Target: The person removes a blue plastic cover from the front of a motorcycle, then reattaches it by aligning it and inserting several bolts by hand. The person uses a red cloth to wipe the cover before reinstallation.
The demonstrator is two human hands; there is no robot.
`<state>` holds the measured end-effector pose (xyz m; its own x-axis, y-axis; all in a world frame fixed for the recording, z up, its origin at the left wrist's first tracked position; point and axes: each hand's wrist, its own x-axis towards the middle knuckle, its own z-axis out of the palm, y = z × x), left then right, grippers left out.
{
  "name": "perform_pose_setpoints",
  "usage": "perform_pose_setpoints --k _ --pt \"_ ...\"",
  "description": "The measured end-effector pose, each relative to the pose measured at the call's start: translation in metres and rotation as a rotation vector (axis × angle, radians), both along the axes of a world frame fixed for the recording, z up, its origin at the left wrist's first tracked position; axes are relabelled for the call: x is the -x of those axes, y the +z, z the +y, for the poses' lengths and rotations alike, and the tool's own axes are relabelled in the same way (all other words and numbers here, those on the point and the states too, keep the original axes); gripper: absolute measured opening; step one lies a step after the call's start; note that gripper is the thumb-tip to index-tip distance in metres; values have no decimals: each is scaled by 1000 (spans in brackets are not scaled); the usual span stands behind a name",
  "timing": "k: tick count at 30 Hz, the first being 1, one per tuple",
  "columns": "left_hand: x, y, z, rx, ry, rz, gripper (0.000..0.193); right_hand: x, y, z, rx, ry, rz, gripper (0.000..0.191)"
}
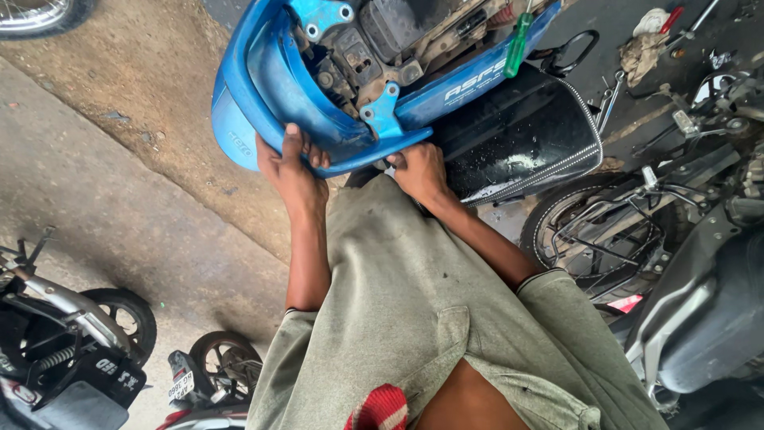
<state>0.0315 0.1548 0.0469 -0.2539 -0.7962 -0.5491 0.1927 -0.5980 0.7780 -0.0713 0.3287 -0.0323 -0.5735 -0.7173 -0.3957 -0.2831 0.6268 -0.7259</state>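
Up ahead, blue motorbike tail cover at the far middle, grasped along its near edge by left hand, fingers curled over rim. Right hand clenched just beside, under cover's right end, touching black seat. Green screwdriver stuck upright farther right.

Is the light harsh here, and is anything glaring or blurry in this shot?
Head view: soft, even daylight with no hard shadows; the blue panel held by the left hand has a mild sheen, and the black seat beside the right hand shows pale glare patches; the centre is sharp, while the edges bend slightly from the wide lens.
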Motion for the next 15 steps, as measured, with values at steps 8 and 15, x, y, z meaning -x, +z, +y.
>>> perform_pose_setpoints --k 8,15 --pt "3 -5 6 31 41 -68 20 -1 15 6 60 89 184 12" --pt "1 -7 1 12 22 -43 18 60 64 27 128 415 7 27"
